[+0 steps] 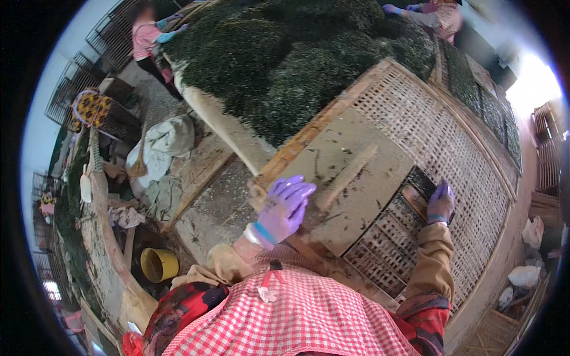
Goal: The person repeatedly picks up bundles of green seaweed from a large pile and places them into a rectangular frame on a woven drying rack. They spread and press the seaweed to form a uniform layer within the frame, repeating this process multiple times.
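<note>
My left hand (pixel 284 209), in a purple-coated glove, is raised over the near edge of a muddy board (pixel 356 160) with its fingers stretched out, holding nothing. Towards the right, my right hand (pixel 440 204), gloved alike, is closed at the edge of a thin black rectangular frame (pixel 375 221). Through part of that frame a lattice shows; its far end is dark. A short piece of wood (pixel 414 202) lies within it, close to my right fingers. Beneath is a large woven slatted screen (pixel 469 172). A pale wooden strip (pixel 351 177) lies on the board among dark green scraps.
A big dark green leafy heap (pixel 314 65) rises beyond the board. Co-workers stand at its far left (pixel 147 38) and far right (pixel 448 21); another person bends (pixel 92 110) at left. A yellow bucket (pixel 159 265) and white sacks (pixel 169 139) are on my left.
</note>
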The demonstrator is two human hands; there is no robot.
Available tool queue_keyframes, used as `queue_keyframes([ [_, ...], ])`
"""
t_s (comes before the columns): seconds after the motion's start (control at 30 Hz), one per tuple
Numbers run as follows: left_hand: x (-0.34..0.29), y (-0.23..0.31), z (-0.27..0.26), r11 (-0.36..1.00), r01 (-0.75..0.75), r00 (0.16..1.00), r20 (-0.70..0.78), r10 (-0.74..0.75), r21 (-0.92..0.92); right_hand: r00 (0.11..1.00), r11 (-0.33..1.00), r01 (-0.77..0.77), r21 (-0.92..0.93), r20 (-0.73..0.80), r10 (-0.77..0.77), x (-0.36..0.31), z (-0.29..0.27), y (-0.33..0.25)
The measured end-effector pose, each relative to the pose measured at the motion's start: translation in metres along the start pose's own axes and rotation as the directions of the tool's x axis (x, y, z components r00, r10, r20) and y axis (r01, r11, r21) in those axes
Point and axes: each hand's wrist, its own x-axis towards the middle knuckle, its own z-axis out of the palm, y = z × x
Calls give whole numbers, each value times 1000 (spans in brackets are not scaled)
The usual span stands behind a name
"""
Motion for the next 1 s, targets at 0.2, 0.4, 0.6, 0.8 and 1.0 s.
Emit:
queue_keyframes([
  [0.2,-67,-67,-82,975,135,991,-51,-127,177,954,979,-33,-203,286,92,2,-6,-3],
  [0.4,-99,-177,-118,955,244,970,-50,-239,166,985,980,165,-108,67,-158,61,18,-194],
  [0.6,-87,-317,-208,932,317,946,10,-323,174,955,885,63,461,231,-189,76,108,-532],
  [0.8,-64,-433,-284,923,357,928,62,-368,140,843,809,370,457,200,-499,65,234,-714],
  [1.0,-48,-513,-284,858,503,858,57,-510,101,750,913,407,13,567,-342,123,386,-797],
])
